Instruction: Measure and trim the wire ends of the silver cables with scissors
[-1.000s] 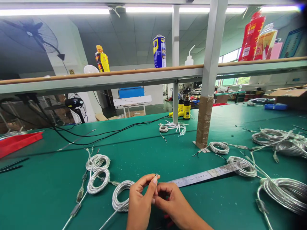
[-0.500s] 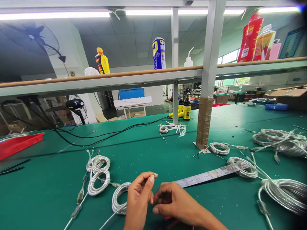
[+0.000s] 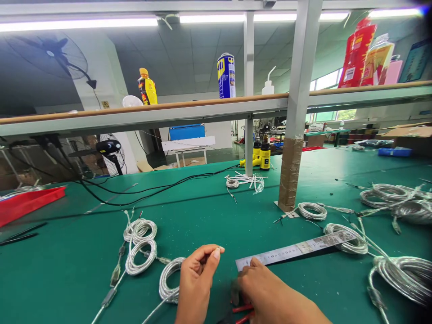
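My left hand is closed in a pinch, thumb tip against forefinger near the middle front of the bench. Whatever sits between those fingertips is too small to make out. To its right, my right hand is curled, palm down, around a hand tool with red handles; its working end is hidden and the fingers are partly blurred. A steel ruler lies just beyond the right knuckles. Beside the left wrist rests a coil of clear-jacketed silvery cable, partly covered by that hand.
More cable coils lie at left, and others at right, one under the ruler's far end. A taped post rises from the green bench. Yellow heat guns stand behind. A shelf with bottles crosses above.
My right hand has moved right, away from the left fingertips, and sits lower over the red handles. The left hand keeps its pinch. The view has shifted slightly.
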`<state>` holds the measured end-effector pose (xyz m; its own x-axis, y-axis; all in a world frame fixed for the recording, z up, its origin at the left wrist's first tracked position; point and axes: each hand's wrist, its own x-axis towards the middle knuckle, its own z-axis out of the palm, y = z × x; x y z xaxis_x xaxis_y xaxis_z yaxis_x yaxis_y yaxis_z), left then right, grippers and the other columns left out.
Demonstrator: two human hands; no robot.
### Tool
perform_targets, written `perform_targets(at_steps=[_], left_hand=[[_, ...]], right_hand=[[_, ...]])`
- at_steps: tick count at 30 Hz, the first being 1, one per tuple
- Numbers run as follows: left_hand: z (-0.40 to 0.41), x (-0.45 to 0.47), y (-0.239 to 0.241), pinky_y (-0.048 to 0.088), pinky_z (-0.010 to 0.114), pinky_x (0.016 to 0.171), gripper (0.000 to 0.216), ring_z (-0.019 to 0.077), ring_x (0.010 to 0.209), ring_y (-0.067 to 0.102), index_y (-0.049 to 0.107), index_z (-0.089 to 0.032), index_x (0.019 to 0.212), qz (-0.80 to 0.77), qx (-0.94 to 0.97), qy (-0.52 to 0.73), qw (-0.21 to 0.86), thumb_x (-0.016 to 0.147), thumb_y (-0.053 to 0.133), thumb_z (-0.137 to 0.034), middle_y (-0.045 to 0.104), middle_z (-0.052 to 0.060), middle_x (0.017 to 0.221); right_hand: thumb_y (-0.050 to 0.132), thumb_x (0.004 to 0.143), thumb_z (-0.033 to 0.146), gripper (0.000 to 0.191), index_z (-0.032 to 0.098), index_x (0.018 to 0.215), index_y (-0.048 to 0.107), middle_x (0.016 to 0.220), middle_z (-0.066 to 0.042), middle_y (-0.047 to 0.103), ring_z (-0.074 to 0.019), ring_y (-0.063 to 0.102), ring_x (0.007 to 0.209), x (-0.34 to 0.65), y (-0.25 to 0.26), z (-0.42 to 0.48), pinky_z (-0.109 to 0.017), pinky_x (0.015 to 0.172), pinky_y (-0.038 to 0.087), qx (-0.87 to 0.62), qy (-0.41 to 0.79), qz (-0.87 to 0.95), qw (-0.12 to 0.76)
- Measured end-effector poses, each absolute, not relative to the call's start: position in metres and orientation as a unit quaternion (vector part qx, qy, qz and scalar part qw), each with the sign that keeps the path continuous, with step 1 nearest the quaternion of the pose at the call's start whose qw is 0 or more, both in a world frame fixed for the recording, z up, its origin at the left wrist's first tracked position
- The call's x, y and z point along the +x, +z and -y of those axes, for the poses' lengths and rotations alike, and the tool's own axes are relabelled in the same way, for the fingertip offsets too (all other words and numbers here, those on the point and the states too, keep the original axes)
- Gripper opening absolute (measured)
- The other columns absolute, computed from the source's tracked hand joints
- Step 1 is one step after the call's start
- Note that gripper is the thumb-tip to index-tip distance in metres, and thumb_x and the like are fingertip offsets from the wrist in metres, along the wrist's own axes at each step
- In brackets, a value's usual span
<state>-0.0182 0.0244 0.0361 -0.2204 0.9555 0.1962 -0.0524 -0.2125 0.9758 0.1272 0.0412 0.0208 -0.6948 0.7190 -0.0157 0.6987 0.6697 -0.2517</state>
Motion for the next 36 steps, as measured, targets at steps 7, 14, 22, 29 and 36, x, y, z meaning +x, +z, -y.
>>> perform_targets(at_steps=[7, 14, 22, 29, 36], left_hand=[[-0.028, -0.019, 0.034, 0.036, 0.020, 0.043, 0.022, 0.0139, 0.047, 0.047, 0.068, -0.017, 0.070, -0.468, 0.476, 0.615, 0.419, 0.063, 0.065, -0.038, 0.044, -0.004, 0.037], [-0.028, -0.022, 0.027, 0.019, 0.017, 0.036, 0.027, 0.0049, 0.038, 0.021, 0.064, -0.013, 0.073, -0.443, 0.501, 0.593, 0.449, 0.069, 0.060, -0.039, 0.036, -0.008, 0.044], [-0.029, -0.023, 0.031, 0.013, 0.017, 0.035, 0.027, 0.0043, 0.037, 0.018, 0.061, -0.014, 0.072, -0.444, 0.515, 0.586, 0.441, 0.070, 0.059, -0.041, 0.028, -0.010, 0.042], [-0.033, -0.026, 0.028, 0.010, 0.017, 0.034, 0.028, 0.0036, 0.036, 0.015, 0.060, -0.014, 0.072, -0.439, 0.525, 0.565, 0.460, 0.071, 0.057, -0.042, 0.024, -0.010, 0.041], [-0.035, -0.025, 0.028, 0.013, 0.016, 0.034, 0.026, 0.0036, 0.038, 0.016, 0.060, -0.015, 0.068, -0.432, 0.524, 0.561, 0.473, 0.069, 0.060, -0.041, 0.032, -0.008, 0.044]], right_hand=[[0.047, 0.055, 0.009, 0.021, 0.017, 0.070, 0.059, 0.074, -0.005, 0.060, -0.0188, 0.049, 0.072, 0.124, 0.017, -0.057, -0.028, 0.065, 0.027, -0.486, 0.056, 0.858, 0.158], [0.042, 0.073, 0.019, 0.012, 0.017, 0.065, 0.050, 0.058, 0.002, 0.048, -0.0107, 0.040, 0.054, 0.122, 0.009, -0.063, -0.020, 0.049, 0.025, -0.472, 0.267, 0.767, 0.342], [0.053, 0.072, 0.035, 0.026, 0.018, 0.062, 0.036, 0.060, 0.006, 0.035, -0.0090, 0.031, 0.057, 0.120, 0.024, -0.052, -0.019, 0.050, 0.025, -0.427, 0.315, 0.756, 0.383], [0.055, 0.070, 0.038, 0.032, 0.018, 0.057, 0.034, 0.053, 0.007, 0.036, -0.0080, 0.030, 0.051, 0.120, 0.020, -0.053, -0.019, 0.047, 0.020, -0.458, 0.241, 0.777, 0.357], [0.054, 0.069, 0.043, 0.036, 0.018, 0.053, 0.033, 0.049, 0.007, 0.034, -0.0074, 0.026, 0.048, 0.119, 0.026, -0.049, -0.019, 0.045, 0.018, -0.472, 0.222, 0.785, 0.334]])
